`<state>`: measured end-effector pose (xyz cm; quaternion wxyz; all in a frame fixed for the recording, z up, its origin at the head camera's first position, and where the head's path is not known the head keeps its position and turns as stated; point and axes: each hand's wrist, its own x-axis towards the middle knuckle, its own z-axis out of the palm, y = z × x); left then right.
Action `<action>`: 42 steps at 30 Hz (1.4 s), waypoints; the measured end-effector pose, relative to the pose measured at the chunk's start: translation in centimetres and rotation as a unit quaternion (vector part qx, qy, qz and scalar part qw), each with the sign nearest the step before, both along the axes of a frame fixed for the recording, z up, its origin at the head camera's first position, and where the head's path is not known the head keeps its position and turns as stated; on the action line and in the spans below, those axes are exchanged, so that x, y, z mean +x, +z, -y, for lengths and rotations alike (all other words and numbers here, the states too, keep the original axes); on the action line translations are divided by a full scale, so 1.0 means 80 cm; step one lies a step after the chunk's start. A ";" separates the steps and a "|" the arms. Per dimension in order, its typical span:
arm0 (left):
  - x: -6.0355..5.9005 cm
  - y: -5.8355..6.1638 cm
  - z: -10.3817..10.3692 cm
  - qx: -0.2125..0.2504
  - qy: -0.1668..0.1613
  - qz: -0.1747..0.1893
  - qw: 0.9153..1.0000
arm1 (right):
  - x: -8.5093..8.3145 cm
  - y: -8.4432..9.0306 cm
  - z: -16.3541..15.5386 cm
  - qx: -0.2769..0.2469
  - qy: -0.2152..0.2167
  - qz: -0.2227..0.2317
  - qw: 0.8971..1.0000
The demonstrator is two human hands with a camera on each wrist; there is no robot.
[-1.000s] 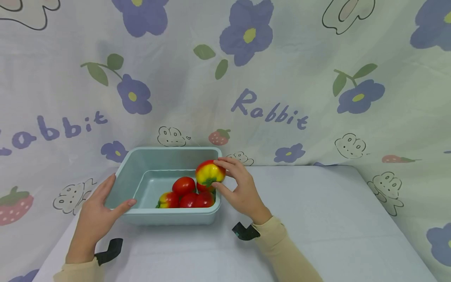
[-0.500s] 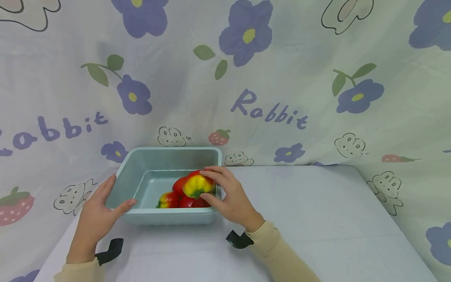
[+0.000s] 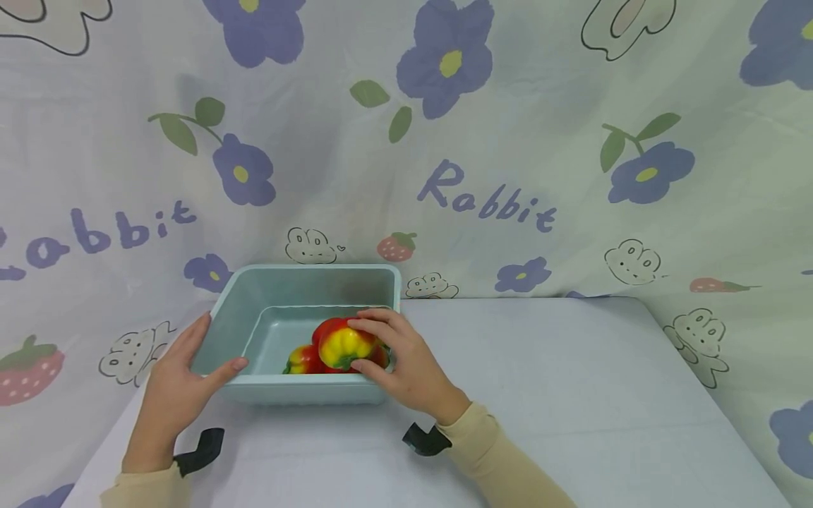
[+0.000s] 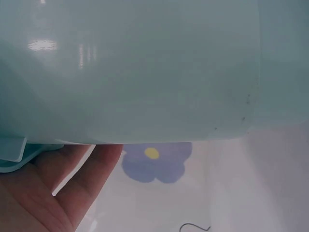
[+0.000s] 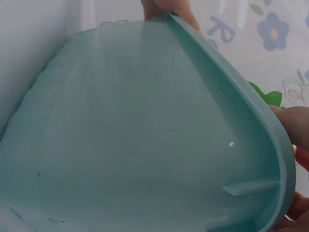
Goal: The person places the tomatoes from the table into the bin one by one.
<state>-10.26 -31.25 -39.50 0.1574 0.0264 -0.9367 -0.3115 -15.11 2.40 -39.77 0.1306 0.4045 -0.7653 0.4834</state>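
Observation:
In the head view, my right hand point(image 3: 409, 360) holds a red and yellow bell pepper point(image 3: 343, 346) inside a pale blue-green plastic bin point(image 3: 305, 389). Its thumb is at the pepper's green stem end, and its fingers are over the top. Below and behind it lie a smaller red-yellow pepper point(image 3: 305, 360) and a round red item point(image 3: 326, 329); other red items are mostly hidden. My left hand point(image 3: 178, 388) grips the bin's front left corner, thumb over the front rim. In the left wrist view, left-hand fingers point(image 4: 91, 179) lie along the outer wall.
The bin stands on a white-covered table point(image 3: 540, 395), near its back edge. Behind it hangs a patterned cloth point(image 3: 330, 162) with flowers and rabbits. A black wrist device point(image 3: 427, 439) sits at the right cuff, and another wrist device point(image 3: 200, 451) at the left.
My right hand has moved the bell pepper left and down, from above the bin's right side to over the red items. My left hand and the bin have stayed in place.

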 end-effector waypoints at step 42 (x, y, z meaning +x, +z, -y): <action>-0.005 0.004 0.005 -0.043 -0.021 0.024 0.999 | -0.032 0.007 -0.057 0.003 -0.105 -0.016 0.994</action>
